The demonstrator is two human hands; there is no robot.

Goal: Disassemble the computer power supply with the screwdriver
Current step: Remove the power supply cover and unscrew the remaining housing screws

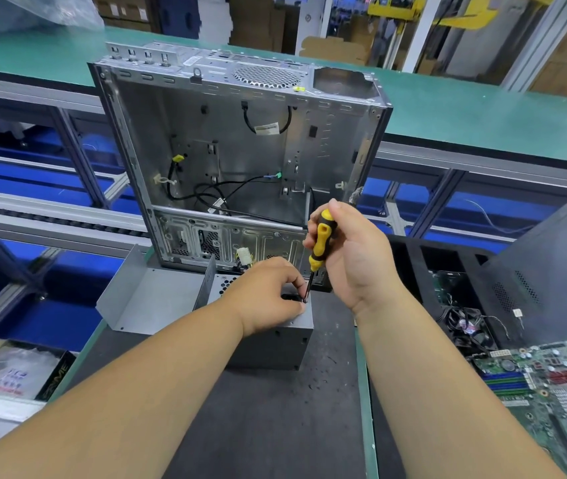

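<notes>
The grey metal power supply (275, 347) stands on a dark mat in front of me. My left hand (265, 299) rests on its top, fingers closed on the upper edge beside the screwdriver's tip. My right hand (351, 254) grips the yellow and black screwdriver (320, 242), held nearly upright. Its shaft points down to the top right corner of the power supply. A bent grey cover plate (147, 299) lies open to the left of the unit.
An emptied grey computer case (240, 140) stands upright just behind the power supply. To the right lie a green motherboard (551, 385), a black fan (465, 326) and a dark case panel (551, 264). A green bench and blue bins lie beyond and to the left.
</notes>
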